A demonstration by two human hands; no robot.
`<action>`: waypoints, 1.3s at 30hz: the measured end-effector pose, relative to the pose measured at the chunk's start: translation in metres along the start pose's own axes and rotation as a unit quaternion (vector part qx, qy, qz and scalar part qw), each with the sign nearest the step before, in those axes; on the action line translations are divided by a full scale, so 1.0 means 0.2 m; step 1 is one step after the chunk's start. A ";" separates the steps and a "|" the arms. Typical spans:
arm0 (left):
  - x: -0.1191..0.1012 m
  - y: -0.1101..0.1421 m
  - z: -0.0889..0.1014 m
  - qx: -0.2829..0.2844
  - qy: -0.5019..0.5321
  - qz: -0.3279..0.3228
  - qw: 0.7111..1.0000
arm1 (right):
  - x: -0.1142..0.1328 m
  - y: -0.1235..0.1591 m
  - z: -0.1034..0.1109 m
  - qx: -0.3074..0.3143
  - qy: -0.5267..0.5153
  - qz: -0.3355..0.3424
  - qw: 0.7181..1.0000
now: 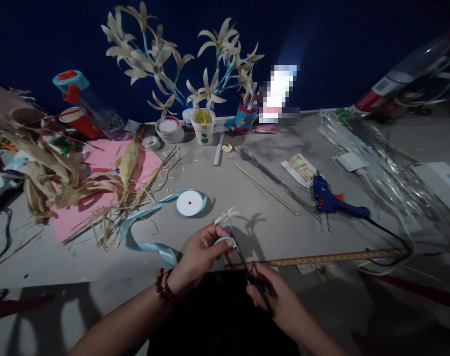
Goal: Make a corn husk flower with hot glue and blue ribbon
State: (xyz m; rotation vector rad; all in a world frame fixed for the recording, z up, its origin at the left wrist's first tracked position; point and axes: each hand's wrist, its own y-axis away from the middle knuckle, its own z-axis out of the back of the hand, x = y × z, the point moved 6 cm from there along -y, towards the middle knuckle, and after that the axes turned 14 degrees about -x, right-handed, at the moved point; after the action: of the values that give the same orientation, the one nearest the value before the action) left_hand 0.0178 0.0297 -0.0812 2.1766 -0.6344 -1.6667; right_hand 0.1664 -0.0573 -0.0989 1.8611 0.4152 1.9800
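Observation:
My left hand (pixel 206 245) is closed in a pinch near the table's front edge, holding a small pale husk flower (pixel 227 215) by its blue-wrapped stem, with a bit of blue ribbon (pixel 224 239) at the fingertips. In my right hand (pixel 266 284) is a pair of black-handled scissors (pixel 260 289). Their blades point up and to the left, against or very close to the ribbon at the stem; whether they touch it I cannot tell. A white ribbon spool (pixel 189 203) lies beyond my left hand, its loose blue ribbon (pixel 130 232) curling across the table.
Dried corn husks (pixel 58 173) cover pink paper (pixel 71 217) at left. Finished husk flowers (pixel 219 47) stand in paper cups (pixel 203 129) at the back. Wires (pixel 273 175), a wooden stick (pixel 267 189), a blue glue gun (pixel 336 200) and a patterned strip (pixel 317 258) lie right.

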 end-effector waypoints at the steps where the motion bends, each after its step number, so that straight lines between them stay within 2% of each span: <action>1: 0.00 0.00 0.00 0.003 -0.001 0.001 1.000 | -0.01 0.00 -0.01 0.007 -0.004 -0.003 1.000; 6: -0.01 0.01 0.00 0.021 -0.020 -0.009 1.000 | 0.00 0.01 -0.03 0.029 -0.021 -0.026 0.999; 14: 0.00 0.00 0.00 0.024 -0.013 -0.008 1.000 | 0.03 0.01 -0.02 0.028 0.000 -0.034 0.999; 21: -0.01 0.01 0.01 0.042 0.004 0.007 0.999 | 0.04 0.02 -0.02 0.047 -0.050 -0.061 0.996; 31: 0.00 0.01 0.01 0.036 0.022 0.006 0.999 | 0.04 0.04 -0.04 0.073 -0.077 -0.088 0.990; 39: -0.01 0.02 0.00 0.051 -0.033 -0.010 0.998 | 0.05 0.03 -0.04 0.048 -0.086 -0.102 0.990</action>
State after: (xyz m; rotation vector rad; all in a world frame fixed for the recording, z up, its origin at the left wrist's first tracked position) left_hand 0.0170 0.0279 -0.0772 2.2113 -0.7320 -1.7594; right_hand 0.1581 -0.0577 -0.0876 1.9420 0.6317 1.6786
